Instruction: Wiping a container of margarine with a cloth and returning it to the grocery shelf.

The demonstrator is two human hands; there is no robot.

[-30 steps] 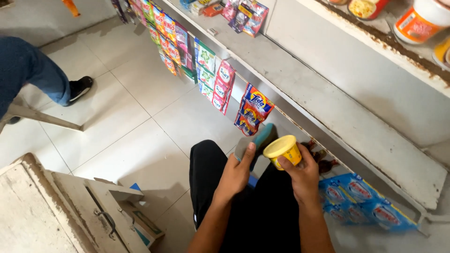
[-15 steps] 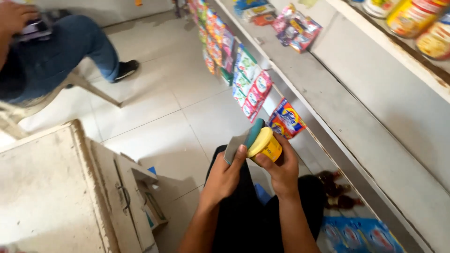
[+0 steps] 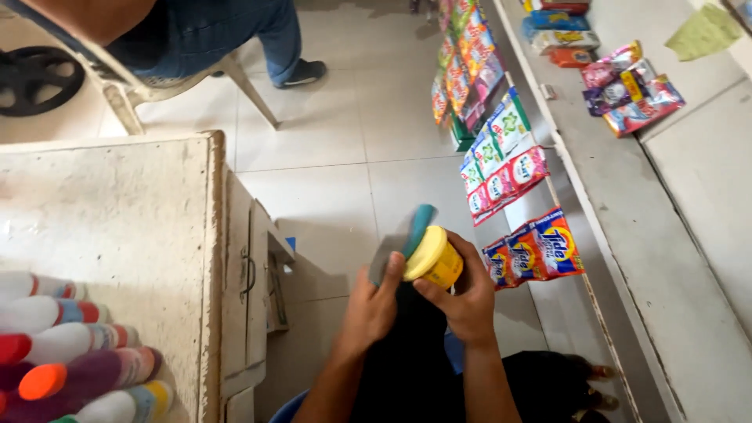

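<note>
— What did you have in your hands just then?

— My right hand (image 3: 470, 301) was wrapped around a small yellow tub (image 3: 433, 258), fingers clamped on its side, thumb across the front. It sat low in front of me, above my dark trousers (image 3: 407, 368).

— And the left?

— My left hand (image 3: 374, 305) had its fingers closed on a grey and teal scrub pad (image 3: 403, 239), pressed right against the tub's lid.

— What was around you?

— A worn white cabinet (image 3: 117, 227) to my left, with a row of coloured bottles (image 3: 70, 352) lying on it. To my right, strips of bright sachets (image 3: 533, 251) hung off the edge of the long grey counter (image 3: 674, 266). Up ahead, another person's blue-jeaned leg (image 3: 235, 31) beside a plastic chair (image 3: 149, 78).
</note>
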